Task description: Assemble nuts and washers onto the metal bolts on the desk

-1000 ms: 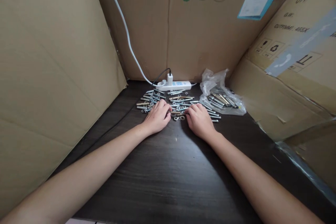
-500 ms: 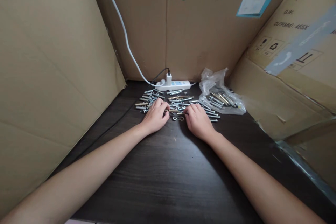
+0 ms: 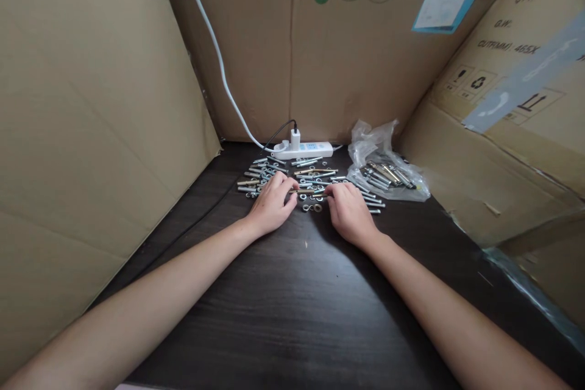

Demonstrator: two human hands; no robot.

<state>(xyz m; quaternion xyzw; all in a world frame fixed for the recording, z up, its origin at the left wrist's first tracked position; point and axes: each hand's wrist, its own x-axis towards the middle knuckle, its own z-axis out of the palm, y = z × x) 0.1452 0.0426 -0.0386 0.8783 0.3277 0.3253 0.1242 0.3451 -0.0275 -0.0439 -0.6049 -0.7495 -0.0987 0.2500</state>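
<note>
My left hand (image 3: 273, 204) is closed in a pinch on the end of a thin brass-coloured bolt (image 3: 303, 191) that points right. Facing it, my right hand (image 3: 350, 212) pinches a second short brass-coloured bolt (image 3: 319, 195) pointing left. The inner ends of the two lie close together; whether they touch I cannot tell. Loose washers (image 3: 317, 208) and a nut lie just in front of them. Around and behind both hands, several silver and brass-coloured bolts (image 3: 315, 170) lie in rows on the dark table (image 3: 292, 304). My fingers hide some of the hardware.
A clear plastic bag (image 3: 372, 146) with more bolts lies at the back right. Behind the rows sits a white power strip (image 3: 315, 149) with a plug and cables. A black cable (image 3: 196, 217) crosses the table's left side. Cardboard boxes (image 3: 247, 49) wall in the left, back and right.
Both hands have shifted slightly to the right, each still pinching its brass-coloured bolt. The whole view has moved a little. The loose hardware and the bag look the same.
</note>
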